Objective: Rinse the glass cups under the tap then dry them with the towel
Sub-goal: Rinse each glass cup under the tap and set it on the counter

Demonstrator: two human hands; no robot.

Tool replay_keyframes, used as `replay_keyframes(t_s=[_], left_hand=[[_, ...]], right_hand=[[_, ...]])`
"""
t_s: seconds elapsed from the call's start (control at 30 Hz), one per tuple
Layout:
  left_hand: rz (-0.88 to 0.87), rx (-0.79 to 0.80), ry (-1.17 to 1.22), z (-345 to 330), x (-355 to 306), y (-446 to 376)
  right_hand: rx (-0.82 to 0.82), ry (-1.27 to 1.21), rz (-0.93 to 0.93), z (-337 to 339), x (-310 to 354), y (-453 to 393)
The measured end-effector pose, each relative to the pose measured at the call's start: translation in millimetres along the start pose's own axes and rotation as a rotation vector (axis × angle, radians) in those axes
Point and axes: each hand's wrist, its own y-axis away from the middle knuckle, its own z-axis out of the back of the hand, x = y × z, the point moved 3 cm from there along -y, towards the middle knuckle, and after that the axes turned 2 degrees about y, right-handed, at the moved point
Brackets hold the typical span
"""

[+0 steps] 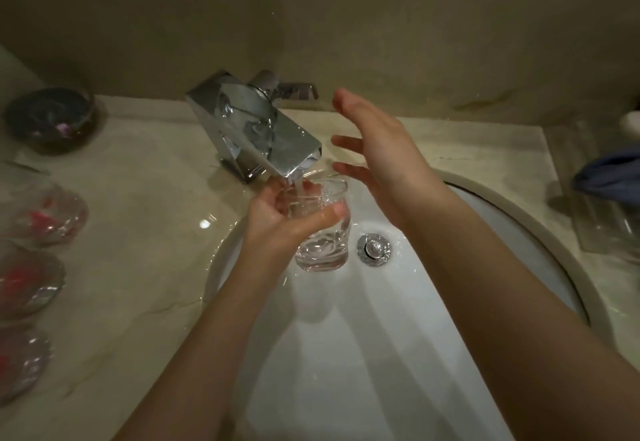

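My left hand [277, 218] grips a clear glass cup [323, 243] over the white sink [346, 354], thumb across its front. The cup's mouth sits right under the chrome tap [256, 135], and water runs into it. My right hand [377, 149] hovers just right of the tap spout, fingers spread and straight, holding nothing. Three more glass cups [41, 212] with red marks stand along the counter's left edge. A blue towel [609, 173] lies at the far right.
A dark bowl [52, 118] sits at the back left of the beige stone counter [138, 232]. A clear glass tray or container [606, 225] lies under the towel at right. The sink drain [374, 249] is just right of the held cup.
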Motion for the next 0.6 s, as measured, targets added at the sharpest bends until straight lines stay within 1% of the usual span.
replay_keyframes(t_s=[0.1,0.2,0.3,0.4,0.6], left_hand=[[0.007,0.006,-0.025,-1.0,-2.4,1.5],[0.021,0.003,-0.046,0.7,-3.2,1.5],[0.013,0.024,-0.061,2.9,-2.5,0.9],[0.007,-0.002,-0.062,5.6,-1.3,0.6],[0.04,-0.03,-0.04,6.1,4.0,6.9]], right_hand=[[0.054,0.054,0.034,-15.4,9.3,-7.7],[0.038,0.105,0.059,-19.4,11.8,-9.8],[0.027,0.095,0.051,-17.0,11.9,-7.7],[0.025,0.101,0.046,-18.3,7.9,-2.4],[0.099,0.043,0.016,-11.6,0.9,10.2]])
